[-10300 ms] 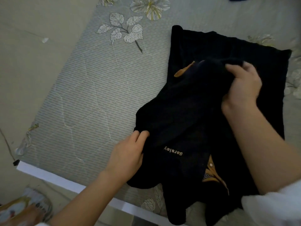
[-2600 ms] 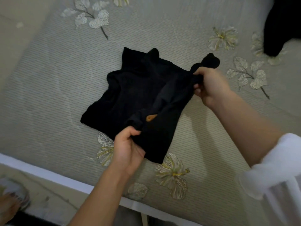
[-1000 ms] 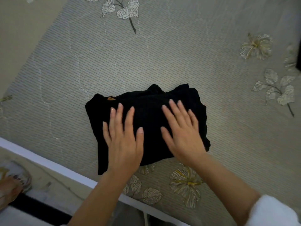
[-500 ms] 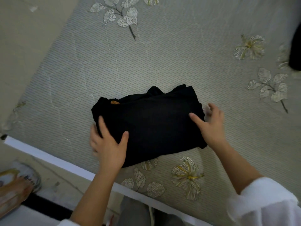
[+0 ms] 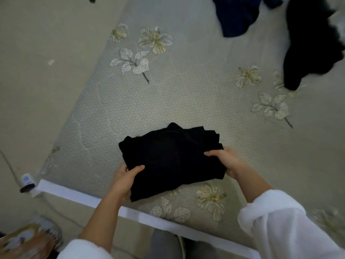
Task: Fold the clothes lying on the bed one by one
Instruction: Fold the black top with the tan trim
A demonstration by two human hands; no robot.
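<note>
The folded black garment (image 5: 173, 157) is a thick, roughly square bundle near the front edge of the bed (image 5: 186, 94), its layered edges showing along the far right side and a small bump of cloth poking out at the far edge. The fingers of my left hand (image 5: 124, 179) grip its near left corner with the thumb on top, and my right hand (image 5: 226, 160) holds its right edge the same way. Far off at the top of the bed lie a crumpled dark blue garment (image 5: 237, 15) and, beside it to the right, a loose black garment (image 5: 309, 38), both unfolded.
</note>
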